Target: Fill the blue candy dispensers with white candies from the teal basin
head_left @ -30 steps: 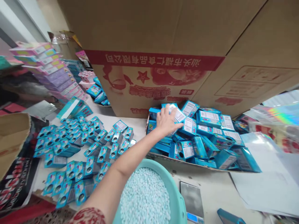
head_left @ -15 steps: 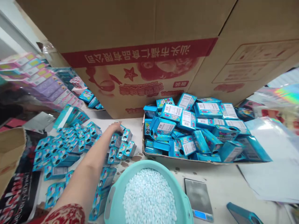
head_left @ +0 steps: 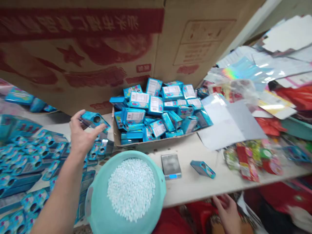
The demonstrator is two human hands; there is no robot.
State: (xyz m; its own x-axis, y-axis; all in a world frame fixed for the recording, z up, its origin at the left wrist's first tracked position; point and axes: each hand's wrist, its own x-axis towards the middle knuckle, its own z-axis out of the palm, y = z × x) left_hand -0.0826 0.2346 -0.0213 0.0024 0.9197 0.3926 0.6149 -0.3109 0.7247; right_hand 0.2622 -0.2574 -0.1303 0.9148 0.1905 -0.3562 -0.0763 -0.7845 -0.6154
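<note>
My left hand (head_left: 81,138) grips a small blue candy box (head_left: 92,119) between thumb and fingers, raised above the left side of the table. Below and beside it, several blue boxes with round holes (head_left: 31,159) stand in rows. My right hand (head_left: 229,213) is low at the front table edge, thumb and fingers apart, with nothing visible in it. A single blue box (head_left: 202,169) lies on the table just beyond that hand. Between the hands sits a turquoise basin (head_left: 97,187) of small pale candies (head_left: 131,190).
A small digital scale (head_left: 171,165) lies right of the basin. Behind it, a low carton tray (head_left: 143,143) is heaped with blue boxes, against a large cardboard box (head_left: 170,48). White sheets (head_left: 221,125) and colourful candy packets (head_left: 248,159) lie at the right.
My left hand has lifted a blue box up from the standing group. The view has swung to the right, and my right hand has come into sight at the table's front edge.
</note>
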